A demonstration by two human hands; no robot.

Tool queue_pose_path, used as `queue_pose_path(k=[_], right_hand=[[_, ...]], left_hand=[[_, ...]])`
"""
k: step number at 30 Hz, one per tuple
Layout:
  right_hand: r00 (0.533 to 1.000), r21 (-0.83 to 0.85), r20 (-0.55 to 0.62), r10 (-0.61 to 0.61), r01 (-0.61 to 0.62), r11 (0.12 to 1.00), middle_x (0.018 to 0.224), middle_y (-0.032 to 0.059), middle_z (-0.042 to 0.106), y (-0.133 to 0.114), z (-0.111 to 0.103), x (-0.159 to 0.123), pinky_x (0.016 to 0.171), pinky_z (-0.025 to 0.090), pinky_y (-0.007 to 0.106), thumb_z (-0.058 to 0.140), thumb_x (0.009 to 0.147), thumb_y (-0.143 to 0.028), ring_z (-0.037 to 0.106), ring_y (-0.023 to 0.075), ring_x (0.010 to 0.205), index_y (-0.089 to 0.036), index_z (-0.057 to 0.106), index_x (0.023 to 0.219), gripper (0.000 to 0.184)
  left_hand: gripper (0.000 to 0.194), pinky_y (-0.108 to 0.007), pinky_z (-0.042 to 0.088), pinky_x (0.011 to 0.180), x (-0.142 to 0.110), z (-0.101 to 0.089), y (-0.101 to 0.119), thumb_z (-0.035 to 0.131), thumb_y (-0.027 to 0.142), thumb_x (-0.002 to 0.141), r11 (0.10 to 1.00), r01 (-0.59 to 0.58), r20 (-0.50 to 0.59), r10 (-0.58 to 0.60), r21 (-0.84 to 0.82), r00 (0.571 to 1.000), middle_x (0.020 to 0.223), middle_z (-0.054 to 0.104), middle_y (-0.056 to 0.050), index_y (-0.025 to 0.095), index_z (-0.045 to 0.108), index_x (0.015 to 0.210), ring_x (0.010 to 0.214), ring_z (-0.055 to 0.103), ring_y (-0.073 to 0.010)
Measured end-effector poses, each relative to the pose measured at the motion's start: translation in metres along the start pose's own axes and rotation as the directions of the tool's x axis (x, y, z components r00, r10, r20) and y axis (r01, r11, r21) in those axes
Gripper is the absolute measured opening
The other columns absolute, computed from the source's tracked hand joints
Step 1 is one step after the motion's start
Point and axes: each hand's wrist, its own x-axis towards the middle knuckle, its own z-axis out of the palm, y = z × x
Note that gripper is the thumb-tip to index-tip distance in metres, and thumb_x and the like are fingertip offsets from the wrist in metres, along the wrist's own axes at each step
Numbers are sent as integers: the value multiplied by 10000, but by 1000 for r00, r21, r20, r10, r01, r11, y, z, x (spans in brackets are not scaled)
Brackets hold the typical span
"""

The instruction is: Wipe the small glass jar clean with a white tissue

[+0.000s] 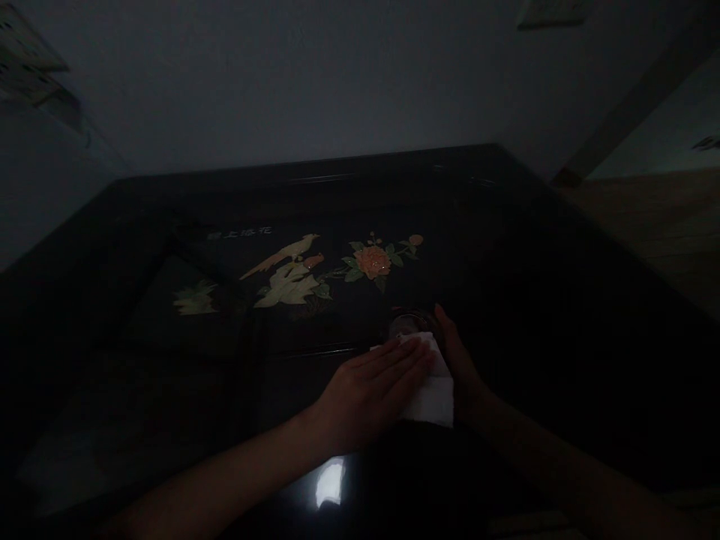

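The picture is very dark. My left hand [374, 386] presses a folded white tissue [430, 401] with its fingers laid together across it. Under the tissue's far edge shows a round, glassy, dark object [406, 324]; its exact kind is too dim to tell. Around its right side curves my right hand [458, 356], thumb or finger pointing up at the far edge. Most of that hand's other fingers are hidden behind the object and the tissue. Both hands are over the near part of a glossy black table [315, 202].
Inlaid birds [289, 274] and an orange flower [372, 261] decorate the tabletop. A pale wall [292, 82] stands behind it, with a socket plate [551, 11] up high and further sockets [28, 52] at left. Wooden floor [664, 225] lies to the right.
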Motion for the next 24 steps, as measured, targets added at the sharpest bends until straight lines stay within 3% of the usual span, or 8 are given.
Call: queue_pose_path(k=[5,12,17,24], right_hand=[[994,67,47,97,-100,993,687,35,715,0,5,-6,742,533,288,561,789,-544,688,180,732,-173,685,756,393],[999,70,18,-43,41,997,803,30,742,4,5,-6,883,496,343,599,773,-480,665,225,968,-208,695,788,289],[996,94,87,-2,-6,996,828,45,745,0,-1,0,871,498,371,546,794,-507,661,237,974,-198,698,840,347],[1000,124,18,-12,10,992,708,23,725,-5,2,3,844,504,346,540,803,-489,672,221,884,-201,691,765,328]], left_hand=[[422,-361,379,1099,1,4,-2,314,124,950,998,58,68,-57,-6,996,1375,490,-143,55,353,1365,1368,298,-188],[459,-391,358,1106,1,8,-6,361,119,913,989,130,118,-138,69,983,1415,429,-181,20,341,1360,1379,275,-218],[489,-379,377,1091,-3,8,-8,399,106,871,975,161,138,-183,153,973,1401,448,-182,22,366,1351,1346,353,-215],[423,-364,463,1020,-5,0,-5,440,271,901,982,78,68,-91,173,994,1245,603,-171,12,516,1228,1196,544,-235]])
